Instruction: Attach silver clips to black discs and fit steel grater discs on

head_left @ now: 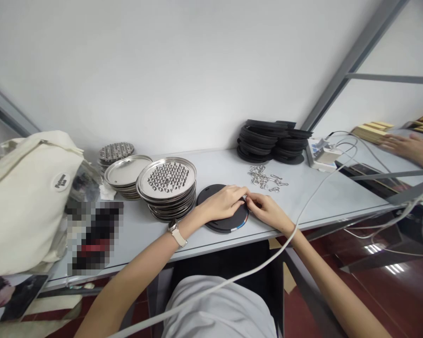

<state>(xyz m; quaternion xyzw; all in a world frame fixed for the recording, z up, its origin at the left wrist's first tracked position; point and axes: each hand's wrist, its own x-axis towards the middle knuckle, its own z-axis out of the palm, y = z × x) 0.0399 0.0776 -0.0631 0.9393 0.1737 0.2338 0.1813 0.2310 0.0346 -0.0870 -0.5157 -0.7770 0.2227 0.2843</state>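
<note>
A round black disc (223,224), with a short blue, white and orange-red stretch on its near right rim, lies on the table in front of me. My left hand (227,203) rests across its top, fingers bent over towards the right rim and thumb tucked below them. At that same rim my right hand (264,209) has thumb and fingertips pinched together, meeting the left fingertips. Something small and pale shows between the fingertips, too small to name. Behind the hands lies a loose heap of small metal hooks or clips (259,176).
Left of the disc stand stacks of round metal grater plates (167,178) and plain metal discs (129,171). Black rings or discs (259,138) are piled by the wall. A white cable (261,267) crosses before me from a power strip (320,155). Another person's hand (409,145) is far right.
</note>
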